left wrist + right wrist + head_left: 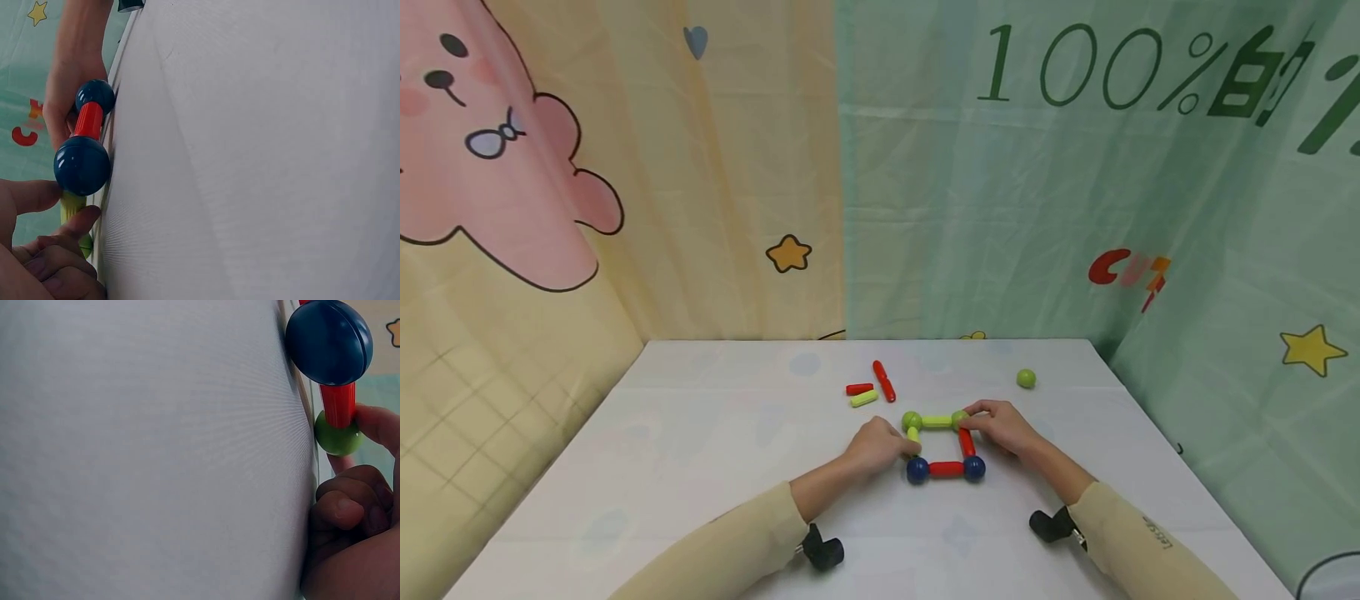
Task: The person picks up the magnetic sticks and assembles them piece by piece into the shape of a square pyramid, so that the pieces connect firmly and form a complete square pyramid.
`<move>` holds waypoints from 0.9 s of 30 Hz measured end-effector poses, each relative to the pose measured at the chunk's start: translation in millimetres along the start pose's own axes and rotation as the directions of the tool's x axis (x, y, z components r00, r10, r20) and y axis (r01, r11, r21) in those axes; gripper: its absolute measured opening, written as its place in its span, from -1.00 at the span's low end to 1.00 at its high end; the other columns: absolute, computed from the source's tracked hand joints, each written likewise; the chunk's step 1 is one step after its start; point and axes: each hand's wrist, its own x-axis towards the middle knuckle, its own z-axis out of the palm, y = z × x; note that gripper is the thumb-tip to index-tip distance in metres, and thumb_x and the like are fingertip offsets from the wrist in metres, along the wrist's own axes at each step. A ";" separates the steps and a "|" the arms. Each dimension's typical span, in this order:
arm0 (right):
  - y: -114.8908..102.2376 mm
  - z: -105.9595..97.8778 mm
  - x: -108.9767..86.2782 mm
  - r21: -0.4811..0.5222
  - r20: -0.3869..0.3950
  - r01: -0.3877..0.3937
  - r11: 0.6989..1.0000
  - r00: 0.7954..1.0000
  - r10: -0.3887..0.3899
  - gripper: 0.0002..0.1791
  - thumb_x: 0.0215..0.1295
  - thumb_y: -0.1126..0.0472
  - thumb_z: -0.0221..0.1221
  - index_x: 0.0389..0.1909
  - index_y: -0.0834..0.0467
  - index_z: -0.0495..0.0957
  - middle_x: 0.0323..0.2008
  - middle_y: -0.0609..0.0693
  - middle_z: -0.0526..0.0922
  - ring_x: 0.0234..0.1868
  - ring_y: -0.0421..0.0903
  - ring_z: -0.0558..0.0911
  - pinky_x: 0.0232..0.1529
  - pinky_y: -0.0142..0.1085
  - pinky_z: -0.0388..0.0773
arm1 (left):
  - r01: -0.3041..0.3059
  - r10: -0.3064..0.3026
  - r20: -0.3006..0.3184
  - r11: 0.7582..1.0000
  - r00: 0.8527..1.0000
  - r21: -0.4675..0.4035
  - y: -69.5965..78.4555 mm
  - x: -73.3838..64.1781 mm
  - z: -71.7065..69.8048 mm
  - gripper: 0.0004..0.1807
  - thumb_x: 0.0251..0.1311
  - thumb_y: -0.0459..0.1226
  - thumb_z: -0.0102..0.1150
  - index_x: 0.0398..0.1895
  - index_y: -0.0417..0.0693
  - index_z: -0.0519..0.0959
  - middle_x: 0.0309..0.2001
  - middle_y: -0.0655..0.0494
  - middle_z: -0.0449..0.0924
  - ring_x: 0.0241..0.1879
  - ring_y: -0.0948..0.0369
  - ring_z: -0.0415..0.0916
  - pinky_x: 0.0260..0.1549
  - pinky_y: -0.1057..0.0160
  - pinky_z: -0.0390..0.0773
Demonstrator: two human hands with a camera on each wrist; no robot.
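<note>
A four-sided frame of rods and balls lies on the white table. Two blue balls [917, 470] form its near corners, joined by a red rod [946, 469]. Its far corners are green balls, with a yellow-green rod [937, 422] between them. My left hand [880, 446] pinches the left side's yellow-green rod [73, 205] between thumb and index finger, beside the near-left blue ball [82, 166]. At the far-right corner, my right hand [1002, 427] pinches the green ball [338, 434], where the right side's red rod [338, 405] meets it.
Behind the frame to the left lie a short red rod [860, 389], a loose yellow-green rod [864, 398] and two red rods [883, 381] end to end. A single green ball [1026, 378] sits far right. Printed curtains [737, 167] stand around the table [700, 433].
</note>
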 end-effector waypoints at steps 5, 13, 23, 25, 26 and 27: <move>-1.7 -0.9 -0.3 0.010 0.005 0.005 1.000 1.000 -0.005 -0.59 0.21 -0.04 0.36 -0.01 0.11 0.68 -0.73 -0.11 0.19 -0.71 -0.13 0.19 -0.61 -0.34 0.12 | -0.017 0.017 0.000 1.000 1.000 0.000 2.8 -1.3 1.1 -0.73 0.15 -0.10 0.41 -0.55 -0.10 0.75 -0.60 0.13 0.54 -0.51 0.18 0.31 -0.53 0.26 0.18; -0.1 -1.4 1.2 0.006 0.002 0.002 1.000 1.000 -0.002 -0.57 0.21 -0.04 0.36 0.00 0.12 0.67 -0.72 -0.12 0.20 -0.71 -0.13 0.19 -0.62 -0.34 0.12 | -0.056 0.061 -0.050 0.995 0.997 0.085 -2.3 7.4 -5.4 -0.72 0.21 -0.02 0.34 -0.41 -0.02 0.79 -0.61 0.17 0.54 -0.51 0.19 0.35 -0.55 0.28 0.24; 1.2 0.0 -1.2 0.007 0.010 -0.013 1.000 1.000 0.012 -0.58 0.22 -0.05 0.35 0.00 0.11 0.67 -0.73 -0.12 0.20 -0.72 -0.14 0.18 -0.63 -0.35 0.10 | -0.020 0.069 -0.307 0.987 0.949 0.160 1.4 37.0 -9.2 -0.75 0.29 -0.09 0.27 -0.17 -0.07 0.65 -0.46 0.12 0.56 -0.50 0.17 0.44 -0.50 0.28 0.38; 0.9 0.4 -1.0 0.003 0.010 -0.017 1.000 1.000 0.017 -0.58 0.22 -0.05 0.35 0.00 0.11 0.67 -0.72 -0.12 0.20 -0.70 -0.14 0.19 -0.62 -0.35 0.11 | -0.006 0.058 -0.330 0.988 0.942 0.154 2.6 43.2 -9.1 -0.71 0.30 -0.10 0.27 -0.07 -0.10 0.62 -0.45 0.09 0.57 -0.52 0.16 0.44 -0.52 0.28 0.38; 0.9 0.7 -0.4 0.000 0.008 -0.017 1.000 1.000 0.017 -0.58 0.22 -0.05 0.35 0.00 0.10 0.67 -0.72 -0.13 0.20 -0.70 -0.14 0.19 -0.61 -0.35 0.11 | 0.000 0.052 -0.338 0.989 0.940 0.150 3.3 46.2 -9.1 -0.67 0.31 -0.10 0.26 -0.01 -0.12 0.59 -0.44 0.06 0.57 -0.53 0.16 0.44 -0.53 0.28 0.38; 1.1 0.7 0.2 -0.005 0.007 -0.018 1.000 1.000 0.018 -0.58 0.22 -0.05 0.34 0.00 0.10 0.67 -0.72 -0.12 0.20 -0.69 -0.14 0.20 -0.61 -0.35 0.11 | 0.005 0.047 -0.343 0.989 0.938 0.149 3.8 49.2 -9.2 -0.62 0.32 -0.10 0.25 0.06 -0.13 0.56 -0.43 0.04 0.57 -0.53 0.15 0.44 -0.53 0.27 0.40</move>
